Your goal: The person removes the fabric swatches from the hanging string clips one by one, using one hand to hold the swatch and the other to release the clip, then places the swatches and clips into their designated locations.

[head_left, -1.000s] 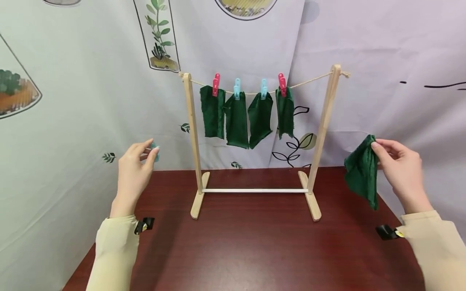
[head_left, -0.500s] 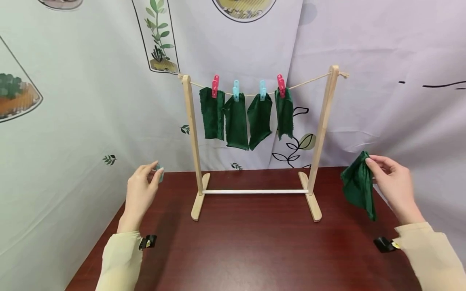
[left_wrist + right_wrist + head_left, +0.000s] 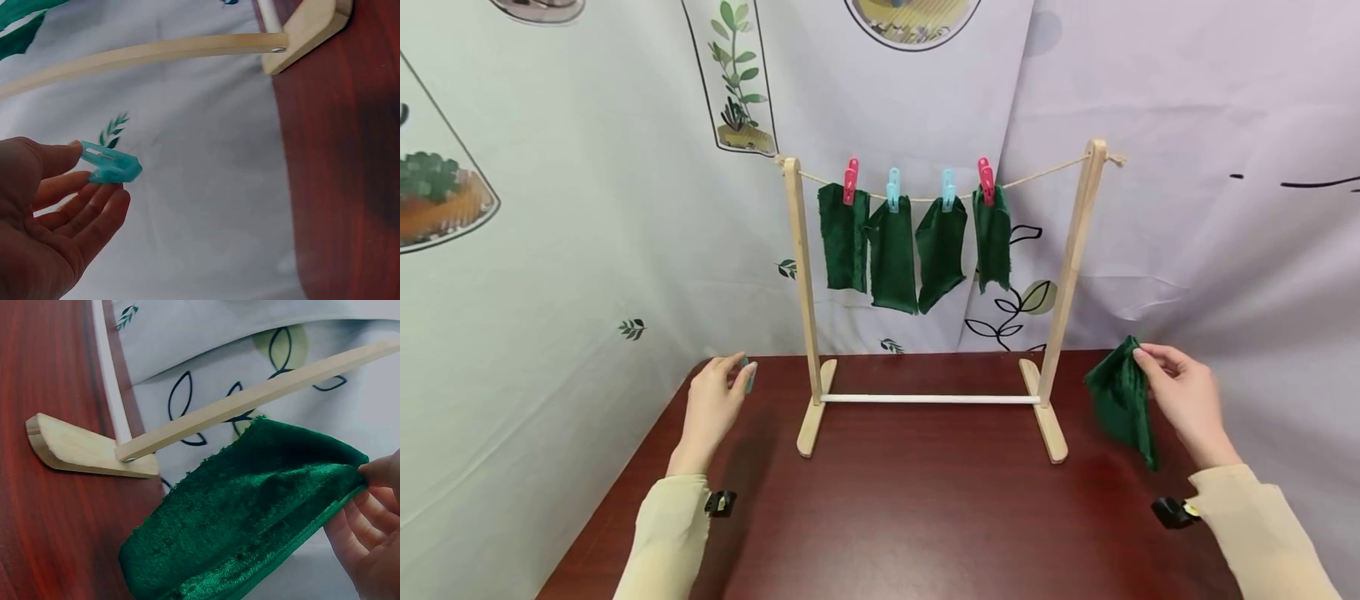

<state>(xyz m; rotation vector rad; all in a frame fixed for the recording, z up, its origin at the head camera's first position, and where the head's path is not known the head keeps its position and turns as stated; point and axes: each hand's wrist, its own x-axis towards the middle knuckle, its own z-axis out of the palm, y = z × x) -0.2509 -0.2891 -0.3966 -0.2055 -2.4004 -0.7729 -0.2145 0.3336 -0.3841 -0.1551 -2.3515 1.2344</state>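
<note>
Clothespin of turquoise plastic (image 3: pixel 119 170) sits pinched in your left hand (image 3: pixel 711 402). To its right, the pale wooden rack (image 3: pixel 928 399) stands between your hands, four dark-green velvet cloths (image 3: pixel 892 262) pegged along its beige cord (image 3: pixel 1048 172). Right of the rack, your right hand (image 3: pixel 1183 404) pinches a loose dark-green velvet cloth (image 3: pixel 1120 400) by its top, the rest hanging below.

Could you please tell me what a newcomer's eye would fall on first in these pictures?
Probably the four green cloths hanging in a row mid-picture in the head view, held on the line by two red pegs at the ends and two blue pegs between. Next, perhaps, the loose green cloth pinched by the right hand, to the right of the wooden posts, and the small blue-green peg in the left hand, to their left.
</note>
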